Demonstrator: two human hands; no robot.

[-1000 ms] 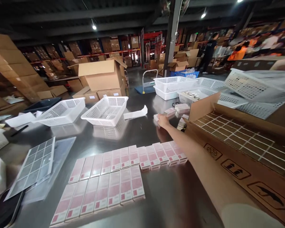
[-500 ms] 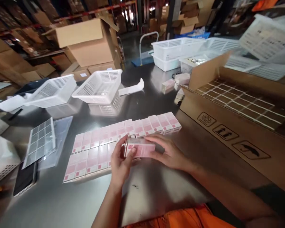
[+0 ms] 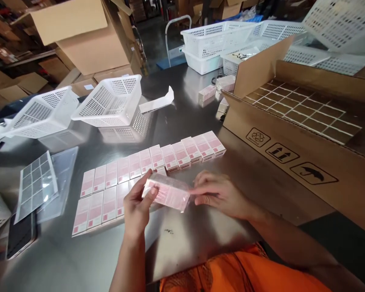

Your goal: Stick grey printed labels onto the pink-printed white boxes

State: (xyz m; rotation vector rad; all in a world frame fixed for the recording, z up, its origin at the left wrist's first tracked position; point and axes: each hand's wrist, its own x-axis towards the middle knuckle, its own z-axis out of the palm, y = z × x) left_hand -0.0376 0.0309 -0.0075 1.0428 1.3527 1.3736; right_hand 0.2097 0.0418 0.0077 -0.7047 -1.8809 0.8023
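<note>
Pink-and-white, the small carton [image 3: 167, 194] sits between our hands above the steel table [image 3: 200, 239], tilted so its right end dips. Our left hand [image 3: 136, 207] clasps its left end, thumb on the top face and fingers curled behind; our right hand [image 3: 220, 194] pinches the right end with its fingertips. Both hands are closed on the carton, which hangs clear of the tabletop.

At 12 o'clock from the carton lies a row of matching pink cartons [image 3: 158, 160], flat and edge to edge, with a second shorter row [image 3: 100, 207] at 9 o'clock, its right end hidden behind our left hand. Bare steel lies open at 6 o'clock, down to our orange garment [image 3: 231, 271].

At 2 o'clock the large cardboard box [image 3: 292, 138] with its divider grid closes off the right side, its long wall running diagonally near our right forearm. At 11 o'clock two white perforated baskets [image 3: 109, 101] stand well apart from the rows. At 9 o'clock, further out, a sheet of labels [image 3: 36, 182] lies on a clear sleeve, and a dark phone [image 3: 20, 235] lies near the table's left edge. A few loose cartons [image 3: 215, 91] sit at 1 o'clock by the box flap.
</note>
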